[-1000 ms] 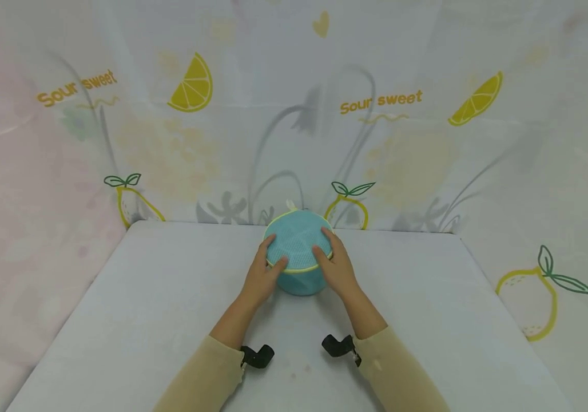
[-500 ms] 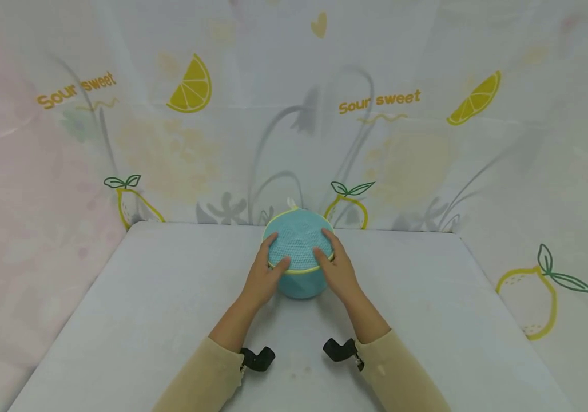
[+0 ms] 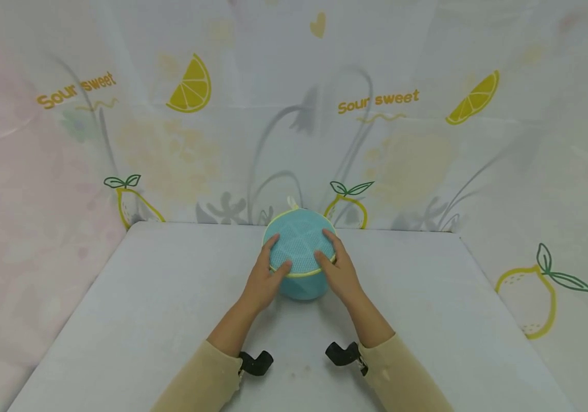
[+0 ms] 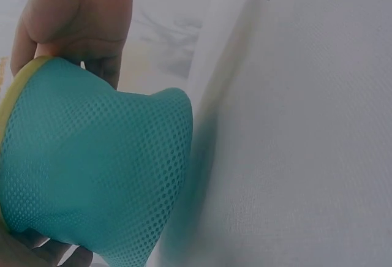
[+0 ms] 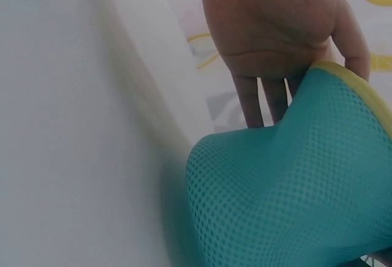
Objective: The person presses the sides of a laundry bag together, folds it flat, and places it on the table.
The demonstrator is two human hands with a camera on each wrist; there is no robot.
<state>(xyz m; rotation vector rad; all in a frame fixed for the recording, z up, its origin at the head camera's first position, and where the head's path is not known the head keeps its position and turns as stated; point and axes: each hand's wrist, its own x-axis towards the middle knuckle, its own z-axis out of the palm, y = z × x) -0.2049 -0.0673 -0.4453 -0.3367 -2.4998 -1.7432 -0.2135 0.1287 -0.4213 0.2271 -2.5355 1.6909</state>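
A round, teal mesh laundry bag point(image 3: 301, 243) with yellow piping and a small white loop at its far edge is held between both hands near the back of the table. My left hand point(image 3: 263, 280) grips its left side, thumb over the top rim. On the opposite side my right hand point(image 3: 341, 276) grips it likewise. In the left wrist view the bag's mesh wall point(image 4: 98, 163) looks dented, with the left palm point(image 4: 86, 16) beside it. The right wrist view shows the mesh wall point(image 5: 288, 181) creased below the right palm point(image 5: 269, 22). Whether its base touches the table cannot be told.
The white-covered table point(image 3: 160, 320) ends at a printed cloth backdrop point(image 3: 273, 143) just behind the bag. More cloth hangs at the left and right sides. A black wrist device point(image 3: 257, 363) shows at the left cuff, another black device point(image 3: 342, 353) at the right.
Both hands and the mesh bag have shifted very slightly towards me and to the right. The grip looks the same.
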